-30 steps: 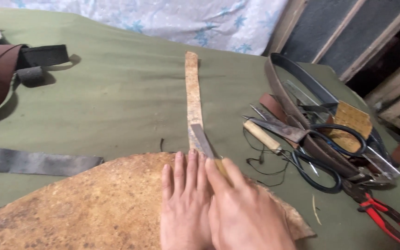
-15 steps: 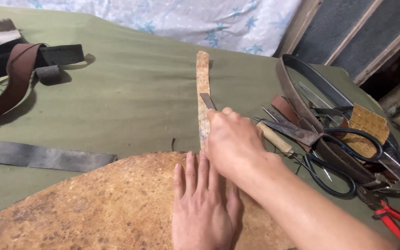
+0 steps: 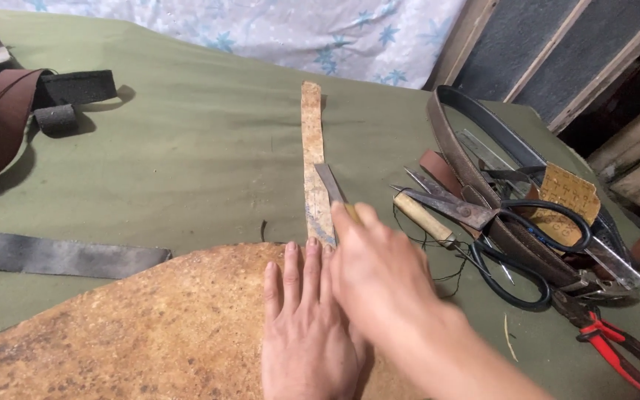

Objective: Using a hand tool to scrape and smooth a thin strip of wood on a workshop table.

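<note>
On green tabletop (image 3: 187, 170): left hand (image 3: 305, 326) flat, fingers spread on tan hide (image 3: 135, 333); right hand (image 3: 387, 274) gripping knife (image 3: 330, 184) against leather strip (image 3: 312, 163). Slipping blade likely to nick nearby fingertips.

Single head-worn view, close above the olive-green cloth-covered counter (image 3: 187, 163), angled steeply down and forward toward 12 o'clock; wooden wall slats (image 3: 557, 67) at 2 o'clock.
</note>
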